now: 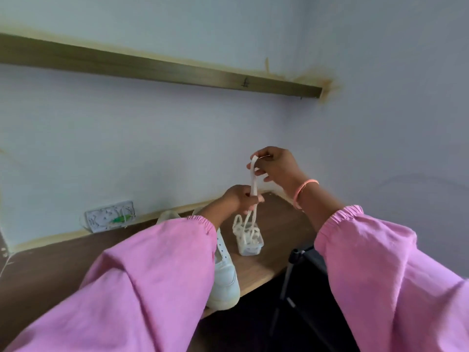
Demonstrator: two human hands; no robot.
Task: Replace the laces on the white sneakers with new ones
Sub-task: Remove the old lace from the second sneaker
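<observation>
Nearest, two pink sleeves [142, 283] reach forward over a brown table [276, 252]. Beside the left sleeve a white sneaker [224, 278] stands on the table, partly hidden by the arm; a second sneaker [167, 215] shows just beyond. Right of them sits a small clear box [250, 246] with cream lace [253, 184] coiled in it. The lace rises from the box through the left hand [241, 198], which grips it, up to the right hand [275, 165], which pinches its upper end. Farther left, a socket [109, 215] is on the wall under a wooden rail [162, 68].
</observation>
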